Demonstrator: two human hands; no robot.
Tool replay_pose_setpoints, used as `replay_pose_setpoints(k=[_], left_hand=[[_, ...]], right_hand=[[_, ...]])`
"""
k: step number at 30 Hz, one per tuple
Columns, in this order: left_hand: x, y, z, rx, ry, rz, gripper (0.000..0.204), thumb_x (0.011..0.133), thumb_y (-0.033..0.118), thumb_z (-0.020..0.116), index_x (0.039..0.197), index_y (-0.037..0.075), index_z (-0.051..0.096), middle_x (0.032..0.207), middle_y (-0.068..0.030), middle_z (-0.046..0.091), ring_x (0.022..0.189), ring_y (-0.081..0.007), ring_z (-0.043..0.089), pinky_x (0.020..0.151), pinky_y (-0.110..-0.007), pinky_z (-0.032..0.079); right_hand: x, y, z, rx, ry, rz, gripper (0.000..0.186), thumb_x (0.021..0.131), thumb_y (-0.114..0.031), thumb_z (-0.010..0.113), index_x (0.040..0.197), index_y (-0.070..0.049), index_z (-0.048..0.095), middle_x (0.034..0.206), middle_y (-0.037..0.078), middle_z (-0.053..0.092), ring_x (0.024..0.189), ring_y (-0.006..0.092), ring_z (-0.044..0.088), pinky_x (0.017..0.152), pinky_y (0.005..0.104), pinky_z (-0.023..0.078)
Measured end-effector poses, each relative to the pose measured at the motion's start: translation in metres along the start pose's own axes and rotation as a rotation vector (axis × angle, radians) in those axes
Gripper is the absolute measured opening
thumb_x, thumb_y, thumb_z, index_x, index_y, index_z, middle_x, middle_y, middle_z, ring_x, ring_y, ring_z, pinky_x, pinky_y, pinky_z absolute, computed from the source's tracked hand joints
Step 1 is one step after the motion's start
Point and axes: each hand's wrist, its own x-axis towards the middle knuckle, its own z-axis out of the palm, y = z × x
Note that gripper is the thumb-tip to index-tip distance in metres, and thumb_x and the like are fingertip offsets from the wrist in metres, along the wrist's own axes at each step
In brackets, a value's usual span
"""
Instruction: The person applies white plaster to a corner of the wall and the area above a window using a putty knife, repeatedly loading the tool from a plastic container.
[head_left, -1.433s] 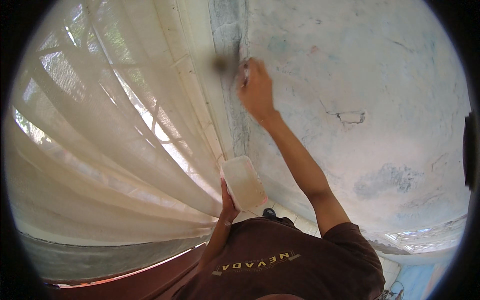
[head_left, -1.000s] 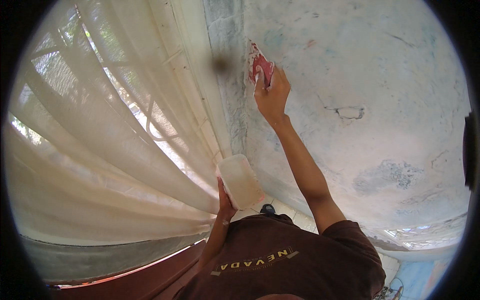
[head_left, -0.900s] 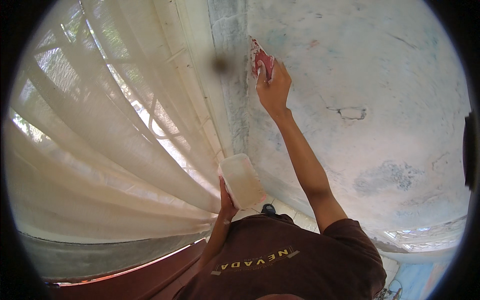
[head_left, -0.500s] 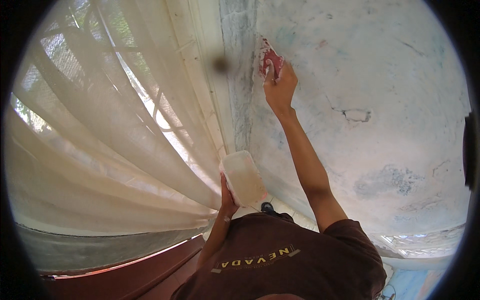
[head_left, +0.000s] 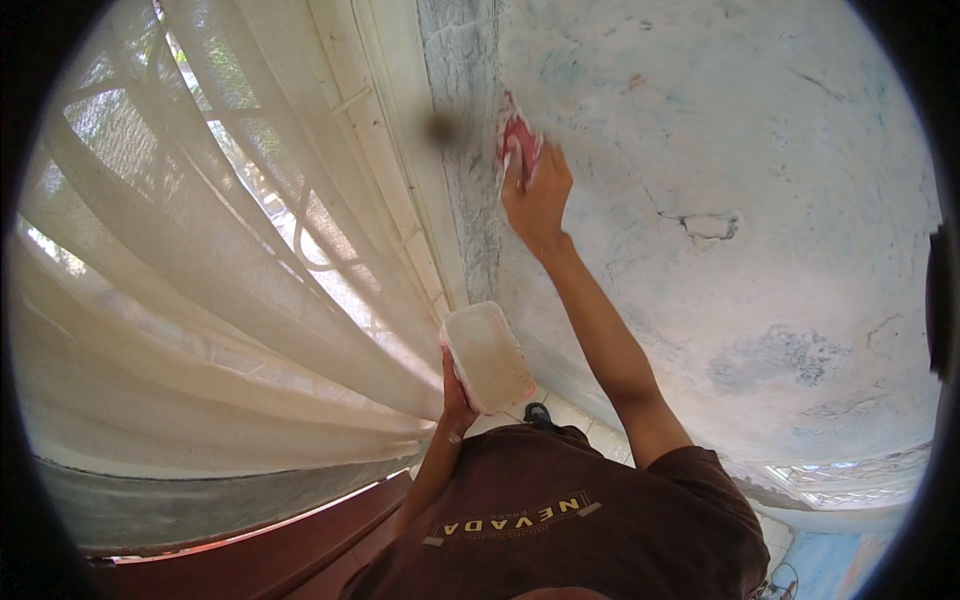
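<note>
My right hand [head_left: 538, 198] reaches up to the wall and grips a red putty spreader [head_left: 522, 140] smeared with white paste. The spreader lies against the wall beside the grey, rough strip [head_left: 465, 150] at the corner. Lower down, my left hand [head_left: 455, 395] is wrapped round the side of a pale, whitish plastic tub [head_left: 488, 355], held in front of my body. What the tub contains, if anything, I cannot make out.
The wall [head_left: 640, 290] on the right is patchy white with a cracked spot [head_left: 705, 226] and a grey stain [head_left: 785, 358]. A sheer curtain [head_left: 200, 300] hangs on the left before a window. A reddish-brown ledge [head_left: 250, 545] lies below it. Tiled floor [head_left: 600, 437] shows near my foot.
My right hand with the spreader has shifted a little down and to the left along the wall. The left hand and the tub have stayed in place.
</note>
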Motion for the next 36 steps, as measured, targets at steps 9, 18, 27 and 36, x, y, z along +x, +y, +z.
replay_pose_setpoints(k=[9, 18, 27, 36], left_hand=[[0.006, 0.0, -0.01, -0.031, -0.071, 0.076, 0.075, 0.103, 0.068, 0.035, 0.154, 0.013, 0.04, 0.144, -0.0107, 0.055, 0.13, -0.0285, 0.057, 0.107, -0.047, 0.05], [0.009, 0.0, -0.02, -0.188, -0.193, 0.07, 0.072, 0.104, 0.066, 0.033, 0.152, 0.014, 0.042, 0.143, -0.0096, 0.056, 0.129, -0.0291, 0.058, 0.108, -0.049, 0.049], [0.003, 0.001, -0.023, -0.068, -0.137, 0.156, 0.074, 0.103, 0.068, 0.033, 0.153, 0.014, 0.042, 0.142, -0.0101, 0.057, 0.127, -0.0297, 0.059, 0.107, -0.05, 0.05], [0.001, 0.002, -0.009, -0.112, -0.154, 0.096, 0.074, 0.103, 0.068, 0.033, 0.153, 0.015, 0.041, 0.144, -0.0106, 0.056, 0.129, -0.0309, 0.058, 0.108, -0.051, 0.049]], right_hand=[[-0.008, -0.048, 0.002, 0.094, -0.126, 0.072, 0.007, 0.092, -0.002, 0.062, 0.094, 0.004, 0.06, 0.086, 0.025, 0.06, 0.076, 0.0444, 0.06, 0.062, 0.0477, 0.047], [0.065, -0.032, 0.016, -0.113, -0.039, 0.026, 0.013, 0.091, -0.008, 0.063, 0.097, 0.003, 0.057, 0.094, 0.022, 0.06, 0.075, 0.0428, 0.062, 0.063, 0.0511, 0.053], [0.064, -0.048, -0.014, -0.111, -0.031, -0.029, 0.019, 0.094, -0.009, 0.06, 0.106, 0.004, 0.056, 0.098, 0.022, 0.059, 0.076, 0.0428, 0.064, 0.061, 0.0491, 0.053], [0.05, -0.086, -0.01, 0.038, -0.256, -0.023, 0.029, 0.088, -0.002, 0.059, 0.117, 0.004, 0.059, 0.102, 0.024, 0.058, 0.085, 0.0451, 0.06, 0.072, 0.0502, 0.051]])
